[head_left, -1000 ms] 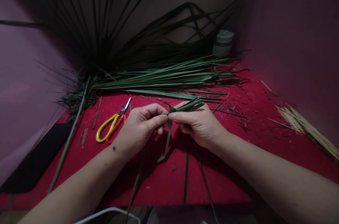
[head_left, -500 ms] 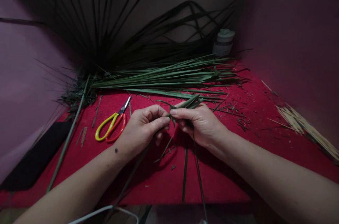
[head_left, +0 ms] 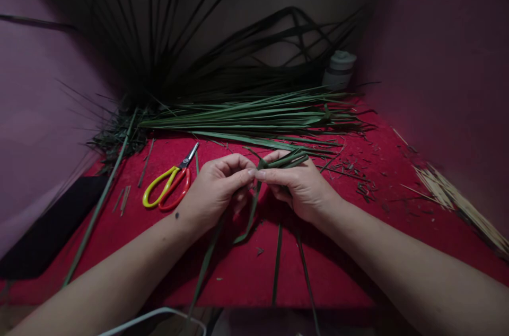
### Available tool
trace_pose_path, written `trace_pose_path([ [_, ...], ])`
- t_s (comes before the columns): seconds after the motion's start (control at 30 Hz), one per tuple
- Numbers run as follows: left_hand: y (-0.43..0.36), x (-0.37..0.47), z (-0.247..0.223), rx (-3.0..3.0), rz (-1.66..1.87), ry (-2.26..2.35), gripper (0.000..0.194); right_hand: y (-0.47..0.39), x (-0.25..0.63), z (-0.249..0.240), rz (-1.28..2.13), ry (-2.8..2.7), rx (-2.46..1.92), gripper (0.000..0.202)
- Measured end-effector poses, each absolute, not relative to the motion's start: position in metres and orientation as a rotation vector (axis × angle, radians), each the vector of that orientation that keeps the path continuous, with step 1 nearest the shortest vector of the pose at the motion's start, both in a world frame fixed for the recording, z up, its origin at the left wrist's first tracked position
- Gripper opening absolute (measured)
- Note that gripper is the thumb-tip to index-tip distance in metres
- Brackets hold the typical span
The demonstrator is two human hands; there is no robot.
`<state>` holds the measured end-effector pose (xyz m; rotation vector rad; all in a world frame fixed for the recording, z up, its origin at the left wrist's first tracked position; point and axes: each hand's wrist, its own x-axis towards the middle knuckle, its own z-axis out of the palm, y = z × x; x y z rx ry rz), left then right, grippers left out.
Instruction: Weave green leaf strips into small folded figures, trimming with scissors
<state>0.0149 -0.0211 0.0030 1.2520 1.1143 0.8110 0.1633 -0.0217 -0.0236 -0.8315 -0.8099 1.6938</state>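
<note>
A red-covered counter spans the frame's middle, between purple walls at left and right; the folded green leaf strips are at the centre, with the left hand in a closed thumb-and-finger grip on their near end and the right hand closed around them, partly hiding them; yellow-and-red scissors lie left of centre; the pale container at upper right is dim; pale sticks are cut off at the right edge.
</note>
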Motion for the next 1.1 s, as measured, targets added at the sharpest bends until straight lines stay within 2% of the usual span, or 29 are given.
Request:
trace_pose_path([
  [0.2, -0.023, 0.014, 0.007, 1.345, 0.807, 1.139, 0.016, -0.02, 0.163, -0.023, 1.677, -0.838, -0.846, 0.022],
  [0.37, -0.021, 0.013, 0.012, 1.16, 0.781, 1.101, 0.016, -0.004, 0.185, -0.006, 1.651, -0.811, -0.864, 0.023],
  [0.5, -0.019, 0.011, 0.015, 1.099, 0.692, 1.061, 0.017, 0.002, 0.204, 0.013, 1.321, -1.344, -1.091, 0.026],
  [0.7, -0.022, 0.012, 0.013, 1.221, 0.592, 1.071, 0.013, 0.001, 0.198, 0.012, 1.467, -1.884, -1.181, 0.027],
  [0.9, -0.022, 0.012, 0.013, 1.283, 0.529, 1.084, 0.013, -0.003, 0.193, 0.001, 1.524, -1.804, -1.19, 0.033],
  [1.1, -0.023, 0.01, 0.011, 1.2, 0.501, 1.02, 0.014, -0.009, 0.194, 0.0, 1.618, -1.652, -1.179, 0.03],
])
